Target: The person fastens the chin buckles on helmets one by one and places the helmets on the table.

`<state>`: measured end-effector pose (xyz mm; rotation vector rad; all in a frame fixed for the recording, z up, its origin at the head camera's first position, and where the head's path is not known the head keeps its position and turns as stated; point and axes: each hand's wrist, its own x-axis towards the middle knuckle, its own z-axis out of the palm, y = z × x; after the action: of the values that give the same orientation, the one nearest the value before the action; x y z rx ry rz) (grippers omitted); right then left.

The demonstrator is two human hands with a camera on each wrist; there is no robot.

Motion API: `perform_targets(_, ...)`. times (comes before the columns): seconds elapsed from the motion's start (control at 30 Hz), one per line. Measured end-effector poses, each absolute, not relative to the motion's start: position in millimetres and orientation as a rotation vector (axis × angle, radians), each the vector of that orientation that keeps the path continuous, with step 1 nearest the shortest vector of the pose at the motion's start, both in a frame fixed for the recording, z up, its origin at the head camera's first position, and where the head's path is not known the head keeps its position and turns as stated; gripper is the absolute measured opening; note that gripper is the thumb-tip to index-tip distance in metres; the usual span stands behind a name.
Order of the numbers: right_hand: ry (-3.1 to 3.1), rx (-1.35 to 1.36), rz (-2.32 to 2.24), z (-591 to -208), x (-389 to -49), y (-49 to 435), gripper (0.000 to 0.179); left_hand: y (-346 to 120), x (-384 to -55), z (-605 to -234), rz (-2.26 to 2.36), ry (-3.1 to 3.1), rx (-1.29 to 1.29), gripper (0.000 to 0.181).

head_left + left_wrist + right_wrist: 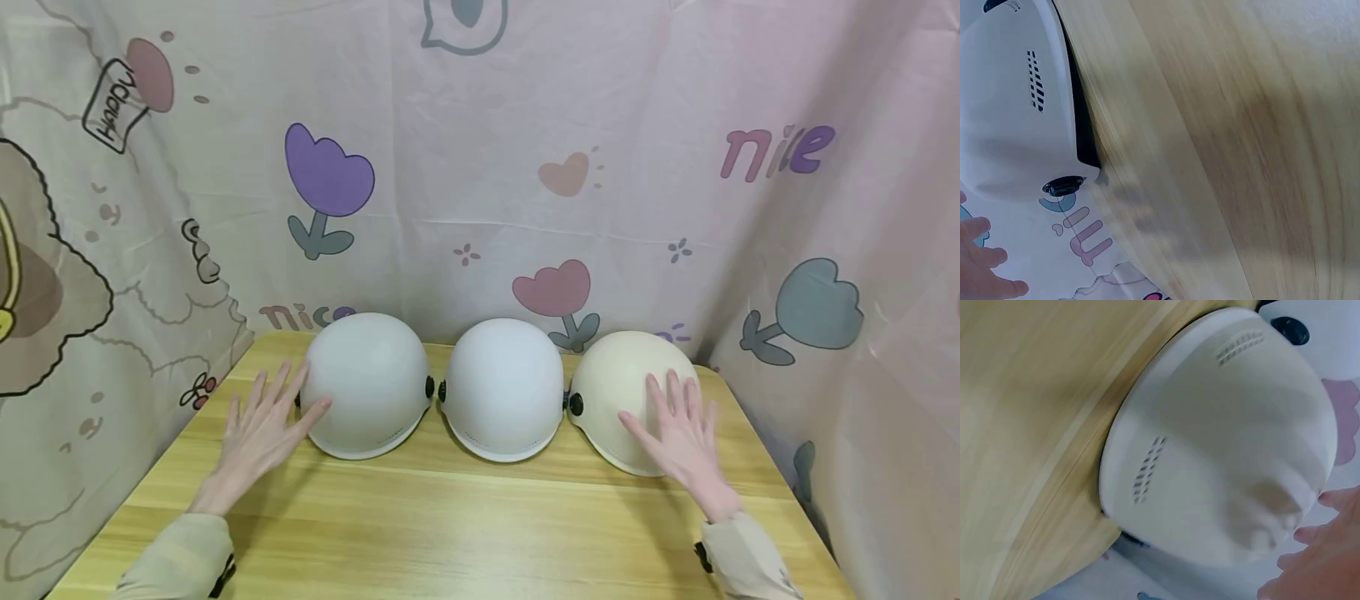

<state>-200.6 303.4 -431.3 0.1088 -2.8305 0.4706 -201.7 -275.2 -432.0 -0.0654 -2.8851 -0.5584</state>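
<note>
Three helmets sit in a row along the back of the table: a pale grey-white helmet (367,383) at left, a white helmet (502,387) in the middle and a cream helmet (615,375) at right. My left hand (262,425), fingers spread, is at the left helmet's outer side, its thumb overlapping the shell in the head view. Over the front of the cream helmet my right hand (682,433) hovers with fingers spread, its shadow falling on the shell (1222,437). Both hands hold nothing. The left wrist view shows vents and a black round fitting (1063,185) on the left helmet.
The helmets stand on a wood-grain table (450,533), close to its back edge. A printed curtain (450,167) hangs right behind them and along both sides. Narrow gaps separate the helmets, with black side fittings (576,404) between them.
</note>
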Motion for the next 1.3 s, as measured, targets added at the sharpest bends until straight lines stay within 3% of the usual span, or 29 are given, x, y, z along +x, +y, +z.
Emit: perform_targets(1.3, -2.771, 0.380, 0.638, -419.1, -234.8, 186.0, 0.081, -257.4, -215.2, -435.7, -0.713, -2.807, -0.125, 0.079)
